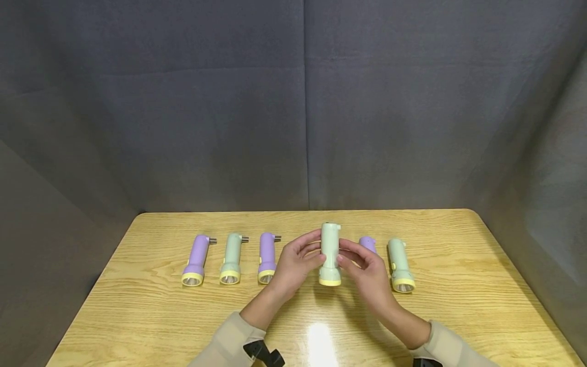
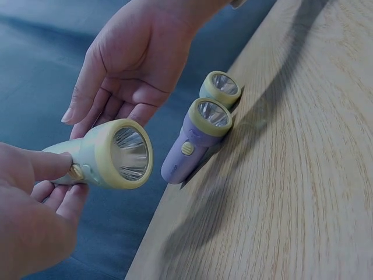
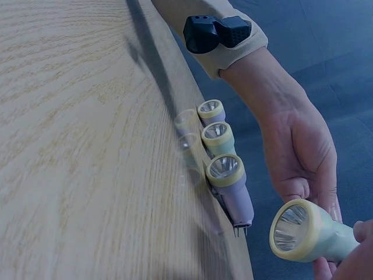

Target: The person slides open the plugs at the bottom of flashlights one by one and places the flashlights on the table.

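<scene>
A pale green flashlight point(image 1: 330, 250) with a yellow rim is held up between both hands over the table, its lens end toward the person. My left hand point(image 1: 294, 265) grips its left side; in the left wrist view the left thumb point(image 2: 55, 165) lies by the yellow switch point(image 2: 76, 171). From the other side my right hand point(image 1: 369, 272) holds it, thumb and fingertips at the body. Just behind the right hand lies a purple flashlight point(image 1: 368, 243), mostly hidden in the head view. Its yellow rim and lens show in the left wrist view.
Left of the hands lie a purple flashlight point(image 1: 198, 255), a green flashlight point(image 1: 233, 252) and another purple flashlight point(image 1: 267, 252), metal prongs out. Another green flashlight point(image 1: 399, 260) lies at the right. Behind the wooden table point(image 1: 151, 311) hangs a grey curtain point(image 1: 229, 127).
</scene>
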Available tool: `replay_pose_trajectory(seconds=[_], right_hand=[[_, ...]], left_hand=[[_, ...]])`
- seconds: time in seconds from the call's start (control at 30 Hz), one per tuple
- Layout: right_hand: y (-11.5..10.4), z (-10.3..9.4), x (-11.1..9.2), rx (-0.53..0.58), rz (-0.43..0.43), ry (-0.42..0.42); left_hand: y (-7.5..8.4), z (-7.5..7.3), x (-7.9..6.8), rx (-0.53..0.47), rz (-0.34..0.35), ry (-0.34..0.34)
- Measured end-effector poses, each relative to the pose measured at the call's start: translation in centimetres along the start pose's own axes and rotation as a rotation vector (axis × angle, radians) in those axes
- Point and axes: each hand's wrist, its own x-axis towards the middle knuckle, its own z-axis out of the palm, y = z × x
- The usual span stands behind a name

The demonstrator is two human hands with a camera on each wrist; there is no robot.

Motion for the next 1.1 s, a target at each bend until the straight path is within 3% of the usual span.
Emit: replay_pose_trajectory(seconds=[0.7,1.1], right_hand=[[-0.20,-0.26,0.60,-0.017,-0.023,0.029],[0.00,-0.32,0.53,-0.078,-0.125,0.031]], left_hand=[[0.00,-0.04,0.10,0.038,0.044,-0.037],[0.10,-0.14,0.02,0.059,0.070,-0.053]])
